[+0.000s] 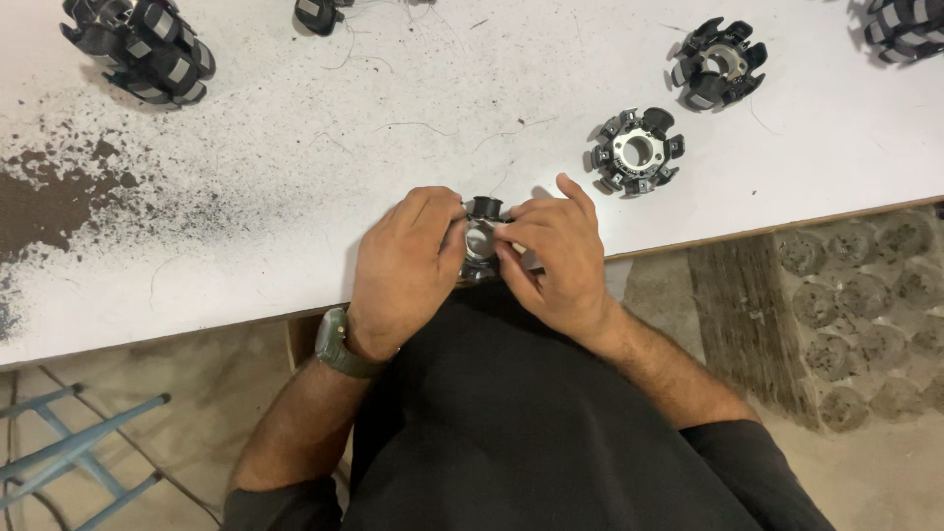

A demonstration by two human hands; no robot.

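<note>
At the near edge of the desk (295, 177), right over the person's lap, a small round metal part with black poles (481, 239) sits between both hands. Only its top black pole and a bit of its shiny ring show; the fingers hide the other poles. Left hand (403, 265) closes its grip on the part's left side, thumb and fingers pinching it, with a dark green watch (339, 346) on the wrist. Right hand (556, 261) closes its grip on the right side, its fingers pressed onto the ring and its thumb lying across the front. Both hands touch the part, and their fingertips nearly meet over it. Just beyond the right hand, a similar part with a bright metal centre (637, 150) lies flat on the white top. Farther back sits a second part with black poles (719, 62), well apart from the hands. A bigger black and grey wound piece (138, 44) lies at the far left corner, another (905, 28) at the far right, and a small one (320, 14) at the top edge. Dark dust (59, 197) is spread over the left of the white top, with thin stray wires (423, 126) lying near the middle. Below the edge are a black apron (511, 423) and, at the lower left, a blue metal frame (79, 442).
</note>
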